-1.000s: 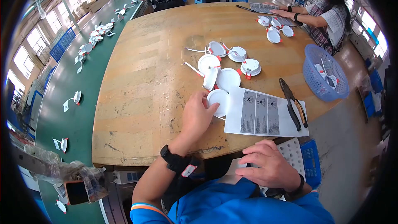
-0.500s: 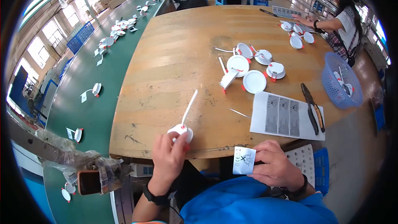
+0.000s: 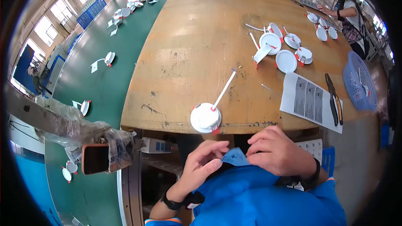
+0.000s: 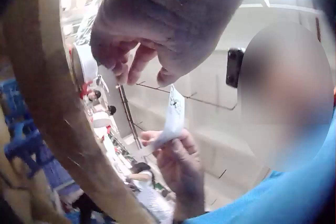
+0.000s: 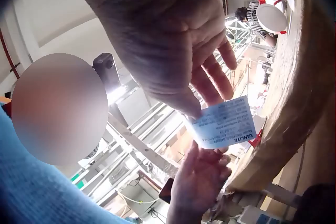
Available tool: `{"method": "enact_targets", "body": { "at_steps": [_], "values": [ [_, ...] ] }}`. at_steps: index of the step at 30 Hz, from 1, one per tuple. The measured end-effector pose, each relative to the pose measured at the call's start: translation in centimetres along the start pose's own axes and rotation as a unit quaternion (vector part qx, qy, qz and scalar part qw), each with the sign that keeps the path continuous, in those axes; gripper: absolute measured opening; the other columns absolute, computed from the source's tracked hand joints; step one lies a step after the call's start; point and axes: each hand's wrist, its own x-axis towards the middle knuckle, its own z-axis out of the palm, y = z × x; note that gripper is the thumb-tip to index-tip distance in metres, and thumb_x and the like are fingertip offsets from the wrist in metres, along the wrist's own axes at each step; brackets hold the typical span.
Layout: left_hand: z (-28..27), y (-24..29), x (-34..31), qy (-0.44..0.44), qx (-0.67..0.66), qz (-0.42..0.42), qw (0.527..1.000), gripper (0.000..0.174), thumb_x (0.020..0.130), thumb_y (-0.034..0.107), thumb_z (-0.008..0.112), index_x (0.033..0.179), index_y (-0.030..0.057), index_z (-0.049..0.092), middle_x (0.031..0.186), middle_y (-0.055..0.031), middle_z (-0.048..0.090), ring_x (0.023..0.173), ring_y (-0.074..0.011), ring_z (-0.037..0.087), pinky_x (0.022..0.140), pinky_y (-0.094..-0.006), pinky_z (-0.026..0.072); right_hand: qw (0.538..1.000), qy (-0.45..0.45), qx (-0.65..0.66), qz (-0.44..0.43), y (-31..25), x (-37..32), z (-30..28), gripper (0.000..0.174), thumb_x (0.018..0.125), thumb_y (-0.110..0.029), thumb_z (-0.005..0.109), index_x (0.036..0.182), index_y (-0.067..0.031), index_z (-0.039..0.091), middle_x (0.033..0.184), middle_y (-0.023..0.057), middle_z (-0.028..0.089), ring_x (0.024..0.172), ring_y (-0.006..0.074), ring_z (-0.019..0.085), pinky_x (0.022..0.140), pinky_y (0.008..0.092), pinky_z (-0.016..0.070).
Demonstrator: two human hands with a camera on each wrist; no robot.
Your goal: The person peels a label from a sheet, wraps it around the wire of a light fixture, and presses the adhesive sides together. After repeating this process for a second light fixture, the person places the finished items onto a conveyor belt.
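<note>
My right hand [image 3: 274, 152] pinches a small printed label [image 3: 235, 157] between thumb and fingers, in front of my body below the table edge. The label bends slightly; the right wrist view shows lines of print on its face [image 5: 223, 124]. My left hand [image 3: 203, 165] is at the label's other end, fingers loosely bent and spread, with the thumb tip right by its edge. In the left wrist view a gap shows between those fingers and the thumb. A round white downlight [image 3: 204, 118] with red clips and a white cable lies at the table's front edge, just beyond my hands.
Several more downlights [image 3: 286, 61] lie grouped at the right of the wooden table [image 3: 188, 58]. Nearby are a printed label sheet [image 3: 307, 104], pliers [image 3: 333, 100] and a blue basket [image 3: 359, 81]. A green conveyor [image 3: 100, 100] with downlights runs along the left; a phone [image 3: 95, 159] is mounted beside it.
My left hand drew a downlight from the group to the table's front edge, let it go, and came over to the label. The right hand keeps holding the label, now turned and tilted.
</note>
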Motion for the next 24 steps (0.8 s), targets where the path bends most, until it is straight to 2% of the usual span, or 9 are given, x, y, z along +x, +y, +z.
{"method": "enact_targets", "body": {
  "at_steps": [3, 6, 9, 10, 11, 13, 16, 22, 24],
  "values": [
    [0.4, -1.6, -0.1, -0.042, -0.087, -0.012, 0.995, 0.07, 0.077, 0.049, 0.06, 0.119, -0.0048, 0.047, 0.102, -0.01, 0.054, 0.097, -0.0158, 0.052, 0.084, -0.0283, 0.041, 1.0, -0.014, 0.016, -0.009, 0.3, 0.4, 0.7, 0.009, 0.071, -0.008, 0.059, 0.08, -0.0072, 0.062, 0.081, 0.005, 0.056, 0.09, 0.0222, 0.054, 0.081, 0.035, 0.0382],
    [0.2, -2.1, 0.0, -0.005, -0.202, 0.012, 0.979, 0.066, 0.079, 0.049, 0.055, 0.116, -0.0048, 0.047, 0.101, -0.0115, 0.056, 0.097, -0.0177, 0.053, 0.088, -0.0319, 0.0404, 0.999, -0.007, 0.042, 0.02, 0.7, 0.4, 1.0, 0.007, 0.073, -0.008, 0.06, 0.08, -0.0063, 0.061, 0.081, 0.0052, 0.056, 0.088, 0.0219, 0.054, 0.079, 0.0347, 0.0384],
    [0.8, -1.7, 0.2, 0.019, -0.153, 0.023, 0.988, 0.057, 0.076, 0.038, 0.061, 0.113, -0.0045, 0.05, 0.099, -0.0108, 0.056, 0.094, -0.017, 0.053, 0.086, -0.0302, 0.0401, 0.997, -0.021, 0.062, 0.031, 1.1, 0.3, 0.8, 0.008, 0.073, -0.009, 0.061, 0.08, -0.0061, 0.061, 0.081, 0.0055, 0.057, 0.087, 0.0221, 0.054, 0.078, 0.0349, 0.0384],
    [0.7, -1.7, 0.5, 0.027, -0.006, 0.085, 0.996, 0.043, 0.072, 0.021, 0.068, 0.105, -0.0038, 0.055, 0.098, -0.0098, 0.056, 0.091, -0.0154, 0.053, 0.083, -0.028, 0.0398, 0.997, -0.028, 0.07, 0.034, 1.2, 0.2, 0.8, 0.008, 0.073, -0.009, 0.062, 0.081, -0.006, 0.061, 0.082, 0.0056, 0.057, 0.087, 0.0222, 0.054, 0.077, 0.0349, 0.0384],
    [1.3, -1.3, 0.7, 0.059, -0.025, 0.077, 0.995, 0.025, 0.07, 0.004, 0.068, 0.093, -0.0031, 0.06, 0.092, -0.0078, 0.057, 0.086, -0.0142, 0.053, 0.078, -0.0261, 0.0408, 0.996, -0.027, 0.071, 0.036, 1.4, 0.1, 0.8, 0.009, 0.073, -0.01, 0.062, 0.081, -0.0061, 0.061, 0.082, 0.0057, 0.057, 0.086, 0.0224, 0.054, 0.078, 0.0347, 0.0382],
    [1.6, -1.9, 0.9, 0.082, -0.04, 0.052, 0.994, 0.011, 0.073, -0.002, 0.064, 0.084, -0.0022, 0.06, 0.085, -0.0064, 0.057, 0.079, -0.0133, 0.053, 0.071, -0.0248, 0.0417, 0.997, -0.023, 0.07, 0.038, 1.8, -0.1, 0.7, 0.01, 0.073, -0.011, 0.063, 0.082, -0.0063, 0.061, 0.082, 0.0059, 0.057, 0.086, 0.0228, 0.054, 0.078, 0.0344, 0.0379],
    [2.4, -1.5, 1.3, 0.094, -0.025, 0.092, 0.991, 0.007, 0.075, -0.003, 0.063, 0.08, -0.0012, 0.06, 0.08, -0.0062, 0.057, 0.072, -0.0132, 0.051, 0.065, -0.0238, 0.0405, 0.992, 0.007, 0.055, 0.11, 2.1, -0.7, 0.9, 0.014, 0.073, -0.015, 0.065, 0.084, -0.0068, 0.062, 0.081, 0.0057, 0.057, 0.086, 0.0228, 0.053, 0.077, 0.0343, 0.0377],
    [3.3, -0.7, 1.6, 0.126, 0.144, 0.226, 0.955, 0.008, 0.074, -0.003, 0.063, 0.08, -0.0001, 0.06, 0.079, -0.0082, 0.057, 0.069, -0.0138, 0.05, 0.06, -0.0233, 0.0389, 0.969, 0.041, 0.124, 0.21, 2.0, -0.4, 0.2, 0.03, 0.067, -0.02, 0.073, 0.091, -0.0077, 0.06, 0.079, 0.0034, 0.055, 0.082, 0.0222, 0.051, 0.077, 0.0341, 0.0371],
    [3.8, -0.5, 1.5, 0.15, 0.153, 0.25, 0.944, 0.008, 0.074, -0.004, 0.061, 0.081, 0.0005, 0.059, 0.078, -0.0086, 0.056, 0.068, -0.0133, 0.049, 0.058, -0.0234, 0.0383, 0.959, 0.123, 0.091, 0.24, 2.1, -0.6, 0.1, 0.038, 0.063, -0.021, 0.076, 0.094, -0.0079, 0.06, 0.08, 0.003, 0.054, 0.083, 0.0227, 0.049, 0.077, 0.0344, 0.037]
  ]
}}
